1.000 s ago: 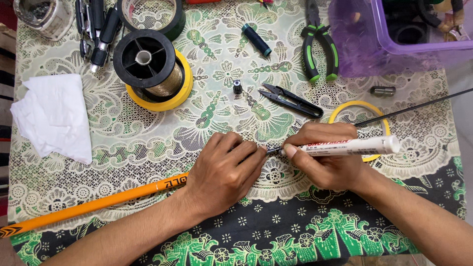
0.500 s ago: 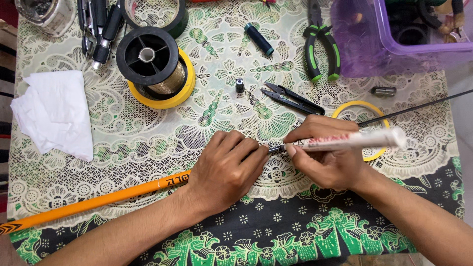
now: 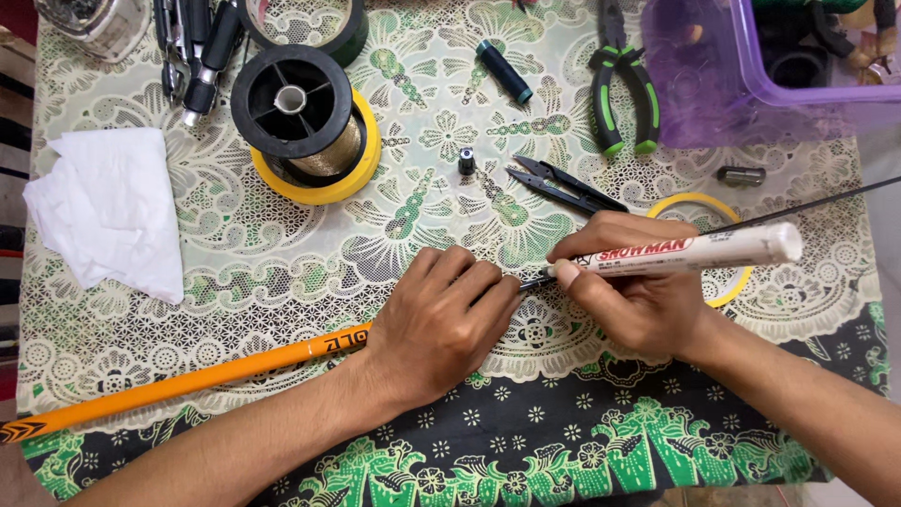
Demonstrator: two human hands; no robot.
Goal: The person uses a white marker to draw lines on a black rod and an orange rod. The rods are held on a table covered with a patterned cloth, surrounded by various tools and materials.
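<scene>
My left hand [image 3: 439,324] lies palm down over an orange rod [image 3: 188,380] that runs left toward the table's front corner; its fingers press the rod to the cloth. My right hand [image 3: 631,286] grips a white marker pen [image 3: 690,253] with red lettering, its tip touching the rod just past my left fingertips. A thin black rod section [image 3: 798,208] continues from under my right hand toward the right edge. Whether the marker leaves a mark is hidden by my fingers.
A black spool of gold thread [image 3: 305,117] sits on a yellow tape roll. Nearby lie black snips [image 3: 563,183], green-handled pliers [image 3: 621,84], a dark thread bobbin [image 3: 504,70], white tissue [image 3: 108,211], a yellow ring [image 3: 741,282] and a purple plastic box [image 3: 779,70].
The marker's rear end has tilted up slightly and shifted right. Both hands stay in place on the rod.
</scene>
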